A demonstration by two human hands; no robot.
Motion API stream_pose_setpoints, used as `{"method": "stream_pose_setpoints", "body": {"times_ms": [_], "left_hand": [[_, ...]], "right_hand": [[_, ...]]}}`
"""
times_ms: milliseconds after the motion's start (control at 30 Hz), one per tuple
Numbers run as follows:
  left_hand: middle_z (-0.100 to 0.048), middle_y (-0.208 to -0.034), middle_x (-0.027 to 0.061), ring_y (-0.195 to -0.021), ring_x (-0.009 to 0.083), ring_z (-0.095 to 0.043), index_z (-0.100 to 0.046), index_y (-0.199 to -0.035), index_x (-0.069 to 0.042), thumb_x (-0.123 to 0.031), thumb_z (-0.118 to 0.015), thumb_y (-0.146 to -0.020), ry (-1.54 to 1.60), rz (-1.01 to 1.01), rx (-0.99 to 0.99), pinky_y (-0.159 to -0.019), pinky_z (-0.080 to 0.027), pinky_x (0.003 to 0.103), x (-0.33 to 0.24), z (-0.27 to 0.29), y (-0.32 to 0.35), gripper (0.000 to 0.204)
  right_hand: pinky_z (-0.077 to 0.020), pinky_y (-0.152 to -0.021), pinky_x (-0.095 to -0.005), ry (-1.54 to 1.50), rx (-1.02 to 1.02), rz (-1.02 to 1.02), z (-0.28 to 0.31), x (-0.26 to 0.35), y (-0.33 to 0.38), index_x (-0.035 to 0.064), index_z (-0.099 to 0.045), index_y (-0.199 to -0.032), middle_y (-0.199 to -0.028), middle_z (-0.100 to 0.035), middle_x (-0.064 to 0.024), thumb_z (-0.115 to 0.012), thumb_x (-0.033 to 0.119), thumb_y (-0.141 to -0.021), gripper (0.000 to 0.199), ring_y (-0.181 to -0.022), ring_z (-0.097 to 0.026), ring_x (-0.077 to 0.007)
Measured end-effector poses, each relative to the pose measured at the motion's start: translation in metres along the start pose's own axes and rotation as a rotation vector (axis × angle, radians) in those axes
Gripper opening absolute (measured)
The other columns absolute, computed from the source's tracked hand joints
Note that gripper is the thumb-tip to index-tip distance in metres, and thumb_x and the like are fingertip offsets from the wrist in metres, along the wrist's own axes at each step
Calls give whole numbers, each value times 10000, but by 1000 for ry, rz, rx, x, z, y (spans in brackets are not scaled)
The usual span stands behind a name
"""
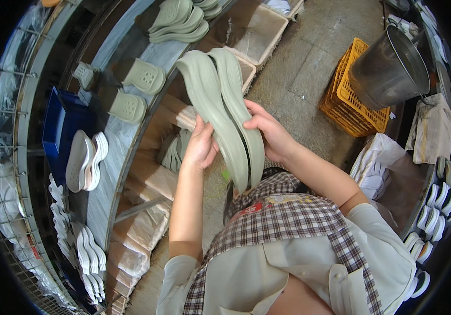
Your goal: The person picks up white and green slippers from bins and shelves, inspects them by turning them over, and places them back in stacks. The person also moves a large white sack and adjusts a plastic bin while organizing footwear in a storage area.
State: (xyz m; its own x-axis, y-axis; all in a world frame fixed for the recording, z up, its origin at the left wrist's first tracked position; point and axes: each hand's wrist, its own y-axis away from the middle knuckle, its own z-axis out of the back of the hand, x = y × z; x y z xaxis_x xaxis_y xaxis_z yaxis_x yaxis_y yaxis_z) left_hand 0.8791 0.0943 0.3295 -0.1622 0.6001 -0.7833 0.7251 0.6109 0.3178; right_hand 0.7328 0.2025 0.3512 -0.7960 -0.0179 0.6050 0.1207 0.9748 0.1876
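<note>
Standing here, I see a person in a plaid apron [288, 223] with both hands on a pair of pale green soles [204, 92], off the floor side of the grey table [112, 152], clear of its surface. Left hand [203, 144]: half closed on the edge nearer the table, thumb up against it, fingers bent. Right hand [267, 128]: half closed on the edge away from the table, thumb on the upper face, other fingertips mostly hidden. The two soles lie lengthwise side by side, dark gap between. On the table: two green perforated pieces [144, 76] near its floor-side edge, a green stack [179, 26] toward its far end, white soles [95, 163] by a blue bin [60, 131] along its back. Across the floor from the table: yellow-orange crate [341, 105], metal bucket [372, 71] at its top.
</note>
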Motion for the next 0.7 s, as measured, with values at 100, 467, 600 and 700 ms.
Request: {"method": "stream_pose_setpoints", "body": {"times_ms": [100, 467, 600, 700], "left_hand": [[-408, -1331, 93, -1204, 248, -450, -215, -1395, -166, -107, -450, -948, -23, -112, 69, -963, -436, 400, -2, 5, -1, 509], [-530, -1208, 90, -1085, 191, -538, -411, -1289, -29, -157, -592, -881, -233, -120, -12, -883, -482, 337, -8, -12, 11, 464], [-573, -1112, 79, -957, 164, -590, -426, -1266, -13, -194, -496, -932, 67, 12, 38, -794, -510, 266, -3, -24, 13, 386], [-590, -1072, 111, -960, 197, -597, -451, -1214, 0, -191, -474, -938, 27, -238, -237, -792, -520, 301, 12, -29, 9, 336]], "right_hand": [[-382, -973, -330, 132, 39, 35, -3, 8, 1, 0, -306, -1375, -1283, -446, -131, -502, 50, -767, 641, -1154, -463, -219], [-374, -995, -346, 954, 174, 552, 28, 18, -5, 34, -444, -1268, -1235, -445, -109, -448, -87, -692, 589, -1180, -436, -238], [-315, -1046, -363, 750, 190, 133, 35, 26, -6, 44, -491, -1180, -1394, -349, -115, -518, 45, -827, 354, -1255, -381, -237], [-319, -1040, -367, 552, 145, 136, 24, 6, 4, 28, -426, -1213, -1383, -353, -120, -590, 182, -850, 427, -1249, -381, -231]]}}
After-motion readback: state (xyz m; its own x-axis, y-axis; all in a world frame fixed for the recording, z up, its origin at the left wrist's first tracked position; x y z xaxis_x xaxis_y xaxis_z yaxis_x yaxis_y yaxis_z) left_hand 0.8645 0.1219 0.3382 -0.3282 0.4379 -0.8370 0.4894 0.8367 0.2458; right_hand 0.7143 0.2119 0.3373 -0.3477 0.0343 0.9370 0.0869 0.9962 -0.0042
